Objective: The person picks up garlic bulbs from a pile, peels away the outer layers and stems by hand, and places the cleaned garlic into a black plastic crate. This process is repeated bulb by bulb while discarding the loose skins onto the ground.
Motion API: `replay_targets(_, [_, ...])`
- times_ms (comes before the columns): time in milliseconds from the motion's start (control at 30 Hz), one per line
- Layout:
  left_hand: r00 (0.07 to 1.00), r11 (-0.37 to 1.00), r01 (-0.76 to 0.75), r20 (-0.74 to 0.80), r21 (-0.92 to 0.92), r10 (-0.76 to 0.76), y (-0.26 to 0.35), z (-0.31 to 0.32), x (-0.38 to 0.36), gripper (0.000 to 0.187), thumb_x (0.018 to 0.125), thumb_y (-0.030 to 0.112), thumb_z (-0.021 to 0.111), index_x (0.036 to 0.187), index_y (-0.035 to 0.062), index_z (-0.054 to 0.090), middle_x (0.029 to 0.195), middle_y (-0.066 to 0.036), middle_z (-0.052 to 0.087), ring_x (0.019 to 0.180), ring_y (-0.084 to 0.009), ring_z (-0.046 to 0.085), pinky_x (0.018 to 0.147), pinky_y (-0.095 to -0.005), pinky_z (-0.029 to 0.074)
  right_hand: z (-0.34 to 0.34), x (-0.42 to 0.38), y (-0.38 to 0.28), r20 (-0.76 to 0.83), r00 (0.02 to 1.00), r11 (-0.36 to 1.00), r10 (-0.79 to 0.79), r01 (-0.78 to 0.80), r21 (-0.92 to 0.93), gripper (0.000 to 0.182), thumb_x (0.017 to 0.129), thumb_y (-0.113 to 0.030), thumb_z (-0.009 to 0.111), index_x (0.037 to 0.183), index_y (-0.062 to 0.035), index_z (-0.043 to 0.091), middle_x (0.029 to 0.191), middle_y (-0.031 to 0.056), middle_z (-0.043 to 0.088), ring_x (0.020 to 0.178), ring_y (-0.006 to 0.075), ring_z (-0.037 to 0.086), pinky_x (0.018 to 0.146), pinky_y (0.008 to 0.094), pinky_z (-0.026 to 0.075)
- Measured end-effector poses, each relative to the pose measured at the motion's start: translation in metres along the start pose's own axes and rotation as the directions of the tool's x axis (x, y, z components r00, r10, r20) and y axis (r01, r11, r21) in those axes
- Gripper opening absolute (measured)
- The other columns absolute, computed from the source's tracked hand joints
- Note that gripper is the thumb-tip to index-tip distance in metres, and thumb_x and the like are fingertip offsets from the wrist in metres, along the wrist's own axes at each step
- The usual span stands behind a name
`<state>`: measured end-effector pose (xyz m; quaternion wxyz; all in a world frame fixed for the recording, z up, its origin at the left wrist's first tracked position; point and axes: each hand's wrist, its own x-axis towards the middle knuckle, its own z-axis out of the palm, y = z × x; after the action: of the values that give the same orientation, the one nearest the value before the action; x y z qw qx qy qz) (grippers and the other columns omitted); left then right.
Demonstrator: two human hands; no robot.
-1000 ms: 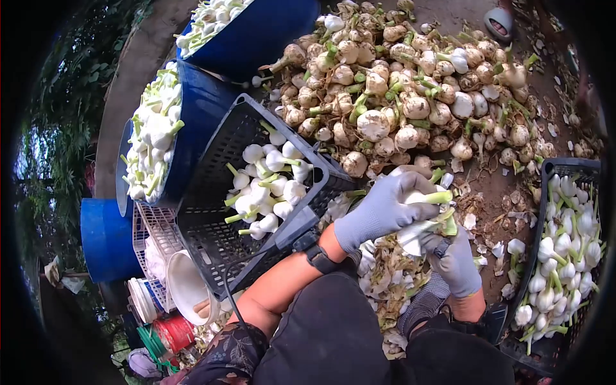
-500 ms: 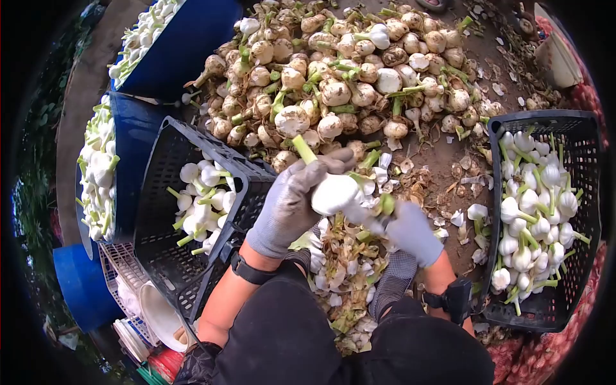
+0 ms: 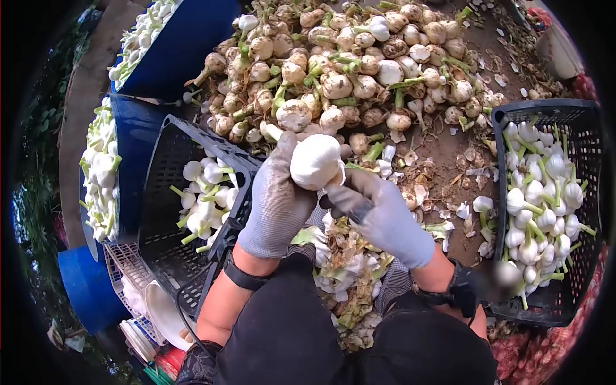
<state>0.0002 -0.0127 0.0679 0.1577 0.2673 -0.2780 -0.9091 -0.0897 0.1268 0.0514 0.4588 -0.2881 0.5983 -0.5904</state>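
Observation:
My left hand [image 3: 279, 199], in a grey-coated glove, is closed around a large white garlic bulb [image 3: 316, 162]. The bulb's cut stem [image 3: 274, 132] points up and to the left past my thumb. My gloved right hand [image 3: 391, 215] is closed just right of the bulb, its fingers close to the underside. A short, blurred grey blade, apparently a knife [image 3: 346, 200], shows at those fingers; its handle is mostly hidden in my grip. Below both hands, peeled skins and trimmings [image 3: 353, 276] lie between my legs.
Untrimmed garlic bulbs [image 3: 337, 86] are heaped ahead. A black crate [image 3: 163, 231] at left and another crate [image 3: 581, 292] at right hold cleaned garlic. Blue containers [image 3: 138, 135] of garlic stand far left. Red mesh sacks [image 3: 545, 353] lie at lower right. A dark blur [image 3: 507, 277] overlaps the right crate.
The garlic bulb has moved up and left and turned, its stem now tilting further left. My right hand has come up and left to the bulb from lower right.

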Motion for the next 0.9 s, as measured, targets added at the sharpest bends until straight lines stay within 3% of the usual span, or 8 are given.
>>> replay_targets(200, [0.851,0.761,-0.435,-0.057,0.480,0.522,0.018,0.002,-0.007,0.020,0.100,0.014,0.053,0.109,-0.0040,0.056,0.125,-0.018,0.058,0.108,-0.0261,0.064,0.092,-0.0372,0.056,0.004,-0.021,-0.025,0.545,0.837,0.893,-0.043,-0.212,0.396,0.021,0.093,-0.013,0.057,0.106,0.0004,0.067,0.090,0.0104,0.071,0.078,0.0156,0.068,0.072,0.0292,0.052])
replay_targets(333, [0.478,0.058,-0.510,0.227,0.858,0.848,0.080,-0.026,-0.022,0.018,0.097,0.006,0.055,0.113,-0.0028,0.059,0.127,-0.019,0.057,0.112,-0.0224,0.060,0.099,-0.0322,0.048,0.007,-0.026,0.003,0.575,0.812,0.971,0.098,0.047,-0.233,0.043,0.076,0.001,0.061,0.116,-0.0120,0.067,0.100,0.0141,0.069,0.087,0.0306,0.066,0.079,0.0395,0.053])
replay_targets(400, [0.379,0.043,-0.286,0.071,0.957,0.922,0.104,-0.019,-0.036,0.031,0.094,0.000,0.057,0.125,-0.0006,0.056,0.128,-0.018,0.059,0.114,-0.0192,0.059,0.099,-0.0308,0.048,0.003,-0.045,0.045,0.383,0.923,0.655,0.039,0.266,-0.707,0.051,0.069,0.005,0.057,0.114,-0.0166,0.068,0.097,0.0119,0.068,0.085,0.0293,0.065,0.074,0.0408,0.052])
replay_targets(533, [0.681,0.225,-0.579,0.313,0.783,0.662,0.054,0.015,-0.034,0.035,0.095,-0.002,0.050,0.130,-0.0049,0.051,0.126,-0.018,0.059,0.115,-0.0234,0.060,0.104,-0.0358,0.045,-0.075,-0.046,0.088,0.056,0.998,0.222,0.040,0.046,-0.974,0.050,0.067,0.004,0.061,0.111,-0.0204,0.070,0.102,0.0097,0.067,0.084,0.0308,0.064,0.070,0.0387,0.051])
replay_targets(667, [0.986,0.507,-0.105,0.156,0.856,-0.059,-0.011,-0.006,0.010,0.036,0.091,0.005,0.062,0.126,-0.0006,0.058,0.119,-0.008,0.064,0.107,-0.0142,0.060,0.093,-0.0275,0.049,-0.095,-0.046,0.132,0.072,0.996,0.145,-0.062,0.080,-0.986,0.042,0.074,0.003,0.063,0.111,-0.0157,0.069,0.101,0.0066,0.068,0.081,0.0226,0.064,0.069,0.0330,0.050])
replay_targets(733, [0.952,0.332,-0.191,0.257,0.924,-0.168,-0.039,-0.016,0.020,0.044,0.088,0.005,0.068,0.130,0.0034,0.056,0.119,-0.005,0.063,0.108,-0.0153,0.060,0.094,-0.0281,0.048,-0.081,-0.038,0.119,-0.336,0.924,0.964,0.180,-0.235,-0.128,0.034,0.082,0.000,0.065,0.114,-0.0114,0.069,0.104,0.0050,0.068,0.095,0.0155,0.063,0.081,0.0296,0.052])
replay_targets(800, [0.817,0.129,-0.561,0.572,0.818,-0.075,-0.064,-0.018,0.025,0.049,0.085,0.005,0.071,0.131,0.0050,0.055,0.121,-0.004,0.062,0.111,-0.0152,0.059,0.094,-0.0284,0.048,-0.063,-0.042,0.097,-0.355,0.894,0.961,0.272,-0.234,0.147,0.031,0.089,0.000,0.060,0.120,-0.0032,0.063,0.111,0.0057,0.066,0.096,0.0120,0.059,0.086,0.0248,0.049])
replay_targets(900, [0.891,0.426,-0.213,0.354,0.879,-0.285,-0.064,-0.029,0.036,0.059,0.082,0.006,0.074,0.136,0.0020,0.050,0.130,-0.005,0.056,0.115,-0.0128,0.055,0.096,-0.0296,0.047,-0.058,-0.035,0.094,-0.170,0.967,0.938,0.190,-0.127,0.323,0.028,0.095,-0.008,0.058,0.120,0.0038,0.058,0.096,0.0085,0.067,0.088,0.0121,0.063,0.077,0.0239,0.053])
